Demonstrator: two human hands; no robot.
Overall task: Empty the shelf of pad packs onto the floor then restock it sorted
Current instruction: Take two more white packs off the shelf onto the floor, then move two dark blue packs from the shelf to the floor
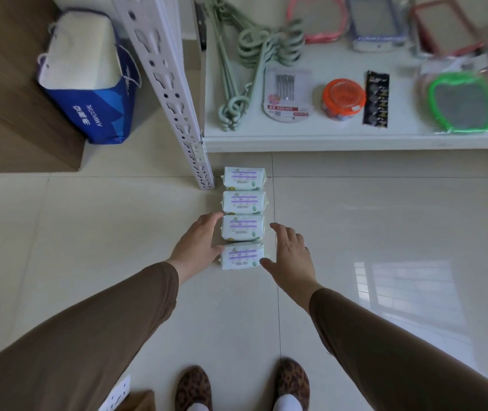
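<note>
Several white pad packs with purple labels lie in a straight row on the tiled floor, running from the shelf post toward me; the farthest pack [244, 178] is by the post, the nearest pack [242, 256] is between my hands. My left hand [199, 243] rests with straight fingers against the left ends of the two nearest packs, the fingertips at the third pack [243, 228]. My right hand [291, 252] is spread flat just right of them, its thumb touching the nearest pack's right end. Neither hand grips anything.
The white bottom shelf [355, 140] holds green hangers [254, 54], an orange-lidded tub [343, 97], a card of pins, a battery strip and framed mirrors. The perforated shelf post [171, 93] stands left of it. A blue bag [88, 81] leans on a wooden cabinet. My slippered feet are below.
</note>
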